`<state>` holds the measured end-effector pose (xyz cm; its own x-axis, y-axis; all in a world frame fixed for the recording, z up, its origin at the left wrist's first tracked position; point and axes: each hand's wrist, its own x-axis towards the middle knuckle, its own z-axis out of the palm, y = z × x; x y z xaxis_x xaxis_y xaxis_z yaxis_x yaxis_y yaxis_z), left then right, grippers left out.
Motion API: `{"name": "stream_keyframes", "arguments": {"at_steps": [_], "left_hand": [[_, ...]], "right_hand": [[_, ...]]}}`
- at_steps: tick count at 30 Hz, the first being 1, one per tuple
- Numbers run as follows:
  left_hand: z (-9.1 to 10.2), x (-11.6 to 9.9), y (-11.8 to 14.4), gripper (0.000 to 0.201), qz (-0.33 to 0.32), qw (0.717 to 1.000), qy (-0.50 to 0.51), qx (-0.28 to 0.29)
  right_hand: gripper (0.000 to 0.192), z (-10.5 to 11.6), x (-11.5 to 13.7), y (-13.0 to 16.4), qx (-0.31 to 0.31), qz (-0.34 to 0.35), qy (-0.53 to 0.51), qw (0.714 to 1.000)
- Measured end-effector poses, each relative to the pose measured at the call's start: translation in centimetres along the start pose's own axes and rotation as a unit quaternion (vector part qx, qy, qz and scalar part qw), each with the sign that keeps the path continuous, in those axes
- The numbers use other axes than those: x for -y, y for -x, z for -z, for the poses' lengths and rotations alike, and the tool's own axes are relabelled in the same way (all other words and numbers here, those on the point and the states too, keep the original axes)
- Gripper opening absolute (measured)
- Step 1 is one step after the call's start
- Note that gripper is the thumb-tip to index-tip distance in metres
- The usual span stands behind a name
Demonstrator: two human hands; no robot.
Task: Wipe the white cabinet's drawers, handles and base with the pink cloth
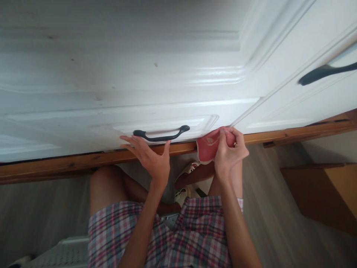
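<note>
My right hand grips a pink-red cloth and presses it against the lower right corner of a white drawer front. My left hand rests flat with fingers spread on the wooden strip under that drawer, just below its black handle. My knees in plaid shorts are directly beneath.
White panelled cabinet fronts fill the upper view. A second black handle sits at the upper right. A wooden box or step stands on the grey floor at the right. A white slatted object lies at the bottom left.
</note>
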<state>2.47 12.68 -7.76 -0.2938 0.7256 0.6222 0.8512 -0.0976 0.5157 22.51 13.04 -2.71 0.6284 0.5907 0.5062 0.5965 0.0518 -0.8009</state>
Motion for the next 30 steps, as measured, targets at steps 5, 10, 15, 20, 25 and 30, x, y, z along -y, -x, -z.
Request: {"name": "stream_keyframes", "arguments": {"at_steps": [5, 10, 15, 20, 25, 30], "left_hand": [[0.11, 0.01, 0.00, 0.115, 0.000, 1.000, 0.000, 0.005], [0.11, 0.12, 0.11, 0.115, 0.025, 0.999, 0.009, 0.021], [0.12, -0.03, 0.13, 0.116, 0.027, 0.999, 0.007, 0.019], [0.18, -0.19, 0.12, 0.118, 0.033, 0.999, -0.003, 0.018], [0.18, -0.08, 0.19, 0.120, 0.010, 1.000, -0.013, 0.016], [0.26, -0.02, 0.21, 0.119, 0.008, 1.000, -0.021, 0.018]], "right_hand": [[0.017, -0.20, 0.38, 0.16, 0.043, 0.026, -0.011, 0.999], [0.022, -0.04, 0.31, -0.34, -0.010, -0.022, 0.002, 1.000], [0.021, -0.03, 0.62, -0.39, 0.042, 0.000, 0.001, 0.999], [0.020, 0.04, 0.29, -0.66, 0.000, -0.010, 0.010, 1.000], [0.019, -0.21, 0.28, -0.11, 0.047, -0.006, -0.010, 0.999], [0.021, -0.06, -0.18, -0.39, 0.012, -0.019, -0.003, 1.000]]}}
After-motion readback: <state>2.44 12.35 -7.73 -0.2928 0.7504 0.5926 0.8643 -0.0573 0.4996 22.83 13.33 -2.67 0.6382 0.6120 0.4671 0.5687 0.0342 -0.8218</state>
